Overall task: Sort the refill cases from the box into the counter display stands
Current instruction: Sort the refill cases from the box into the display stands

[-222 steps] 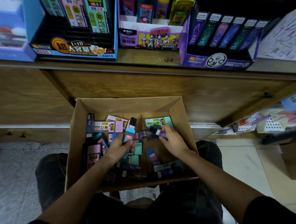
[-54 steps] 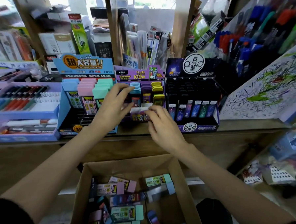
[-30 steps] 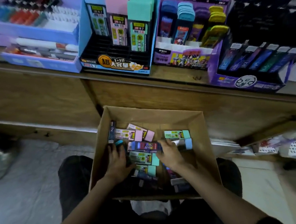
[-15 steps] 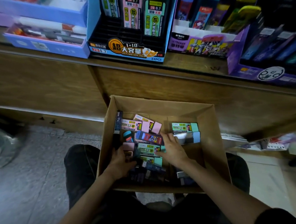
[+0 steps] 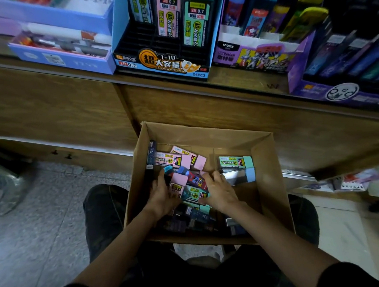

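Counter (image 5: 204,103) behind; left hand (image 5: 163,197), right hand (image 5: 220,193) in box (image 5: 272,183).

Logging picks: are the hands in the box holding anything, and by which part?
The left hand appears to grip a pink-capped refill case by its lower, labelled end. Whether the right hand holds any case cannot be told.

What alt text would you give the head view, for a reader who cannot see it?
The left hand and right hand are among mixed refill cases in an open cardboard box at the person's knees. Above, display stands line a wooden counter.
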A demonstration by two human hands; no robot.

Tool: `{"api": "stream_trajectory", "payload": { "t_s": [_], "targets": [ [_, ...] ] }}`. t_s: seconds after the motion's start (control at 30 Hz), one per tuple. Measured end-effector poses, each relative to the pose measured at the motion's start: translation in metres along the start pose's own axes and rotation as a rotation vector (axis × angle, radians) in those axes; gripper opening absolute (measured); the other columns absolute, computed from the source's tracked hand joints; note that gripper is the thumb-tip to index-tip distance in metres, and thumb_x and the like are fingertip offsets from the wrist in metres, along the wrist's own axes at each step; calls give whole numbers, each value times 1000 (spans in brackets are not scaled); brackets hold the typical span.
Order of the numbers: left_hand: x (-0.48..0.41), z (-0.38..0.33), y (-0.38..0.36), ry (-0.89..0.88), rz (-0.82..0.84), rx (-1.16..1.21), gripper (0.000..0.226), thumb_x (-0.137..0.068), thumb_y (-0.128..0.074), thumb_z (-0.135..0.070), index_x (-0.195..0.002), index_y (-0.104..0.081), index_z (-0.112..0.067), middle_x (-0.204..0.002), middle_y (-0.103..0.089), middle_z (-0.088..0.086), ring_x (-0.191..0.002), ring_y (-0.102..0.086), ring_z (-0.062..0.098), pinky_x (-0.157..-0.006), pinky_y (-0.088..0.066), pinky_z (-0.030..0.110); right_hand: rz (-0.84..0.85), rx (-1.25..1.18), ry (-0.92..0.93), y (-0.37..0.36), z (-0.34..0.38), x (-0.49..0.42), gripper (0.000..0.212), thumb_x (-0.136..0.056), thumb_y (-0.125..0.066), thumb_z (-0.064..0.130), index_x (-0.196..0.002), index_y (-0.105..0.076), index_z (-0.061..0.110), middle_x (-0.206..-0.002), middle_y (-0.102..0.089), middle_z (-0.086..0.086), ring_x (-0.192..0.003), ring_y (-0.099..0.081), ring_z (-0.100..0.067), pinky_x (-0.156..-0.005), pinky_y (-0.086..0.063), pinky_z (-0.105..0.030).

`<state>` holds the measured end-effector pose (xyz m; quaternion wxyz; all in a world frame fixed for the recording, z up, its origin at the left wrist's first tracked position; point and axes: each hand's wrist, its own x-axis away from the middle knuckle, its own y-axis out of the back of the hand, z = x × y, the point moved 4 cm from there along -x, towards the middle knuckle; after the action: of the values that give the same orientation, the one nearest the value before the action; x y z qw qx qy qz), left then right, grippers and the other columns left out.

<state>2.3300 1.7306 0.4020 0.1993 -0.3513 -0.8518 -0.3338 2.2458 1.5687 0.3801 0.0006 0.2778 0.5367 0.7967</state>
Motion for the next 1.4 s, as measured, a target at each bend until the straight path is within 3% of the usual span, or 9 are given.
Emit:
{"api": "stream_trajectory", "payload": {
  "t_s": [0.1,0.23,0.33,0.47,0.63,0.9,1.13,1.23,1.4],
  "targets": [
    [-1,2,2,-13,-1,-2,107,-69,-78,1,-150,-10,-17,-145,-25,16,-127,-42,34,-107,-36,49,-28,92,52,3,-3,2,68,-78,-66,53,-131,-37,20,-125,-37,-7,-117,-36,-23,-95,-37,-36],
    [-4,5,4,10,-35,2,70,-72,-76,-1,-133,-41,-8,-129,-50,16,-114,-53,29,-98,-46,42,-23,125,120,3,-6,5,55,-83,-61,47,-125,-42,18,-125,-45,-4,-117,-37,-22,-94,-34,-35],
    [-7,7,5,62,-39,-30,57,-77,-74,-7,-128,-47,-8,-119,-60,13,-110,-56,28,-91,-46,35,-48,50,104,5,-9,9,50,-84,-63,41,-123,-44,16,-123,-48,-4,-116,-40,-21,-94,-35,-33],
    [-9,11,4,66,4,46,47,-79,-72,-6,-122,-54,-3,-117,-64,15,-108,-59,29,-93,-47,36,-104,-224,22,8,-10,20,40,-85,-65,29,-118,-46,18,-118,-51,-3,-110,-46,-17,-87,-39,-26],
    [-6,3,6,6,-34,405,40,-87,-58,3,-125,-47,4,-119,-60,26,-111,-58,38,-93,-48,44,-83,-660,-90,19,-11,37,25,-90,-61,23,-105,-41,22,-95,-57,7,-81,-53,0,-59,-39,-8],
    [12,-50,1,-44,55,862,21,-84,-63,-16,-105,-63,-16,-93,-74,8,-83,-72,21,-59,-56,29,-245,-924,5,67,20,51,34,-85,-67,31,-108,-44,22,-101,-64,2,-92,-63,-9,-82,-53,-33],
    [30,-102,10,-126,32,1006,31,-69,-73,-17,-98,-65,-10,-91,-74,13,-80,-71,24,-65,-59,33,-294,-906,98,98,38,67,28,-84,-64,43,-103,-45,32,-97,-65,10,-88,-62,1,-77,-53,-23],
    [36,-117,18,-160,47,953,43,-68,-72,-20,-108,-62,-8,-94,-74,11,-81,-71,23,-65,-58,32,-334,-907,138,128,33,73,32,-88,-49,52,-94,-58,22,-81,-64,9,-74,-59,4,-64,-45,-14],
    [50,-152,32,-319,100,845,43,-67,-71,-22,-107,-62,-13,-93,-74,6,-81,-71,20,-67,-56,30,-419,-976,190,196,27,68,7,-92,-57,29,-91,-63,26,-88,-65,11,-83,-59,3,-73,-46,-12]
  ]
}}
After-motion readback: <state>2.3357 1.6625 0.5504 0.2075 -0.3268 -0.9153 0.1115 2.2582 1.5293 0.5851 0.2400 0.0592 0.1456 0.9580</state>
